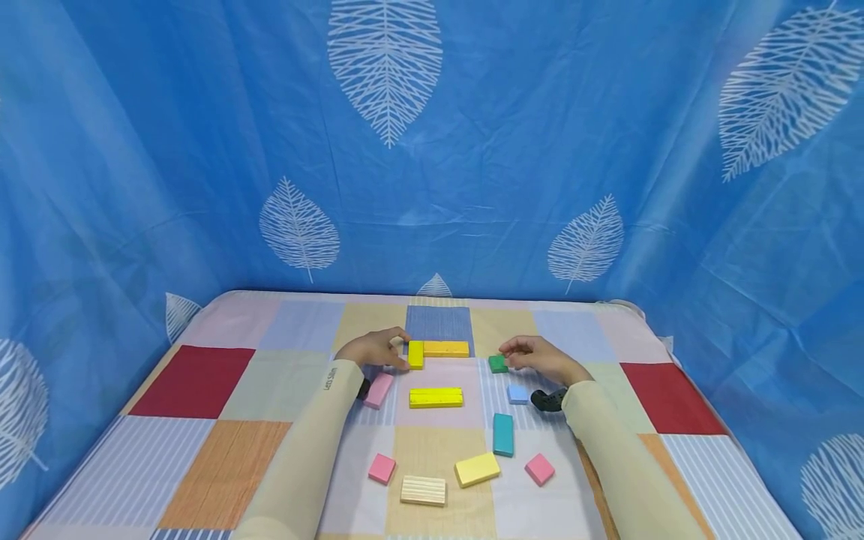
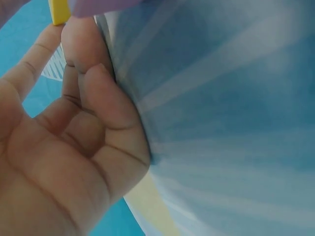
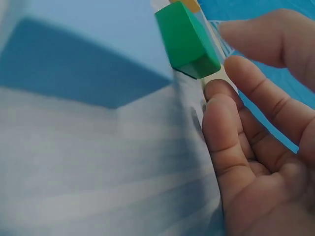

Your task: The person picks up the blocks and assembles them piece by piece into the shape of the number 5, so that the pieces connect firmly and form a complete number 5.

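My left hand [image 1: 376,349] reaches to the far middle of the table, thumb and index finger at the two ends of a yellow block [image 1: 415,355]. That block lies crosswise against the left end of an orange-yellow block [image 1: 445,349]. In the left wrist view the index fingertip meets the yellow block [image 2: 60,12]; the other fingers curl on the cloth. My right hand [image 1: 540,358] is beside a small green block [image 1: 497,364]. In the right wrist view its thumb and index finger are spread close by the green block [image 3: 187,42], not gripping it.
Nearer lie a ridged yellow block [image 1: 436,397], a light blue block [image 1: 517,394], a teal block [image 1: 502,435], a pale yellow block [image 1: 477,470], a striped wooden block [image 1: 423,490] and several pink blocks [image 1: 382,469]. Blue leaf-print curtains [image 1: 472,187] surround the patchwork-covered table [image 1: 263,450].
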A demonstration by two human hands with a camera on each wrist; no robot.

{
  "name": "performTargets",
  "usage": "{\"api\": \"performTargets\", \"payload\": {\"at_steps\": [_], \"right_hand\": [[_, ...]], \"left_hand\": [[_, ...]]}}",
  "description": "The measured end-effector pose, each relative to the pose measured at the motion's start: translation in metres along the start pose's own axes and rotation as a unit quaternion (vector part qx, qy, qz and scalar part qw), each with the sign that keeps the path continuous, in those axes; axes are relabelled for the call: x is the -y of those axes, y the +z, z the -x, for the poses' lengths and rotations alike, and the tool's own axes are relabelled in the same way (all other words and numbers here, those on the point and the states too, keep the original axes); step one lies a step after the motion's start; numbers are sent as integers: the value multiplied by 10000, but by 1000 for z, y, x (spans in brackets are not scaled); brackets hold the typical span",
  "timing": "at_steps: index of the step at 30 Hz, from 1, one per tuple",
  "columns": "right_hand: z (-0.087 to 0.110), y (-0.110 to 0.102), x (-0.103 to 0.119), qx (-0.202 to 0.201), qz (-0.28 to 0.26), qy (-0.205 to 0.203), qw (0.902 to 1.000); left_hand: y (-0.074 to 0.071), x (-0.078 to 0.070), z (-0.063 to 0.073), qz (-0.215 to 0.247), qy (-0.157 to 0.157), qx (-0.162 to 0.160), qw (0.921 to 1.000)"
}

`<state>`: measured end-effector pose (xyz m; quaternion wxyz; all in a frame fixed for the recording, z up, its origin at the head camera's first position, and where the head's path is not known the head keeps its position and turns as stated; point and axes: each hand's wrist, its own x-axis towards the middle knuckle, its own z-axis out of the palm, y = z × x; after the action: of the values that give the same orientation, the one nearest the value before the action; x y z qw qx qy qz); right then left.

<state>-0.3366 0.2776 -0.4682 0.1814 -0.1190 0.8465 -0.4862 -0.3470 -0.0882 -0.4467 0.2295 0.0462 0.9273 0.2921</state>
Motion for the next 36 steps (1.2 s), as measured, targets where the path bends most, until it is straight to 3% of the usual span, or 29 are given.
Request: {"api": "performTargets", "payload": {"at_steps": [15,26,36], "right_hand": [[5,5,2,-65,16,-241,9997],[-4,9,9,-320,472,187,9982],[-10,12,16,-327,809,106,9961]], "left_hand": [[0,3,1,167,-37,-8,9999],[0,3,2,118,18,7,9999],[-1,3,1,93,173,55,9998]]}}
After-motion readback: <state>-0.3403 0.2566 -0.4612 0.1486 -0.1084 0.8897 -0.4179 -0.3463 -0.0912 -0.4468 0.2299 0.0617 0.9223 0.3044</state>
